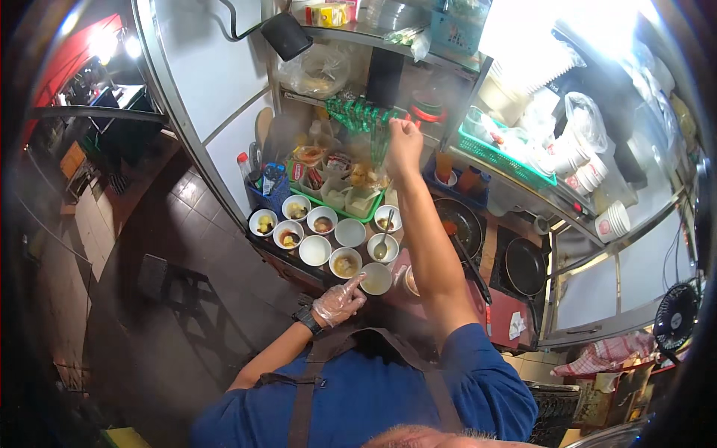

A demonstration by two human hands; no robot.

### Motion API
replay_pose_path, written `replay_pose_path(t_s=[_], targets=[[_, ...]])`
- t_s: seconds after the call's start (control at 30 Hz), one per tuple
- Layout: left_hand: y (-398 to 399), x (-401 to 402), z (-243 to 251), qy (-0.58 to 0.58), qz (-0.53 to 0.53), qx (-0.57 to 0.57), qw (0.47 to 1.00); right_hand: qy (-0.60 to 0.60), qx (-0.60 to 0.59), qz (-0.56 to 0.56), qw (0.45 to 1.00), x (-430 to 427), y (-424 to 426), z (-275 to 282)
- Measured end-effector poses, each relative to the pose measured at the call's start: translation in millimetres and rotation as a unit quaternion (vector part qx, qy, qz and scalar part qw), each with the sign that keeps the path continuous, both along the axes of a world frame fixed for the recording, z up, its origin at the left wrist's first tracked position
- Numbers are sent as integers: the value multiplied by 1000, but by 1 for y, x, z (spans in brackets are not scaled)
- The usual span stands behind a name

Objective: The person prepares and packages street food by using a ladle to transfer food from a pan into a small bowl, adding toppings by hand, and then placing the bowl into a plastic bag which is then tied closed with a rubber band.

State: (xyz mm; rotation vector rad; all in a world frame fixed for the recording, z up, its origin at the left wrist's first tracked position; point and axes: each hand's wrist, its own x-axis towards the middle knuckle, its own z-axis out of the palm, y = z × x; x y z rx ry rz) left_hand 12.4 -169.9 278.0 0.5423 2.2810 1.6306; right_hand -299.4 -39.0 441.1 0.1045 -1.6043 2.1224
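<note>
My left hand [339, 303], in a clear plastic glove, has its index finger stretched out to the rim of a white bowl [376, 279] with a little pale liquid. My right hand [405, 144] is bare and raised, fingers curled, beside a hanging strip of green sachets [358, 113]; whether it grips one is hidden. Several white bowls stand in rows before me. One bowl [345, 262] holds a brownish mix, another [315, 250] looks plain white inside, and a metal spoon [381, 246] rests in a third. Dark sauce and yellowish paste show in a bowl [289, 235] further left.
Behind the bowls is a green tray [367, 218] of ingredient tubs, with a blue basket [273, 196] of bottles and utensils at its left. Two black frying pans [525, 266] sit at the right. A shelf above carries a green basket [507, 150] and paper cups [611, 222].
</note>
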Motion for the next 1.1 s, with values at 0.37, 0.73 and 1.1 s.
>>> replay_pose_path(t_s=[0.37,0.73,1.1], targets=[[11,-21,-23,-21,-18,41,999,98,25,201,974,49,34,62],[24,-68,50,-75,3,135,988,101,164,501,844,194,105,35],[65,-75,95,-263,-115,525,801,-172,-162,660,713,236,167,-33]])
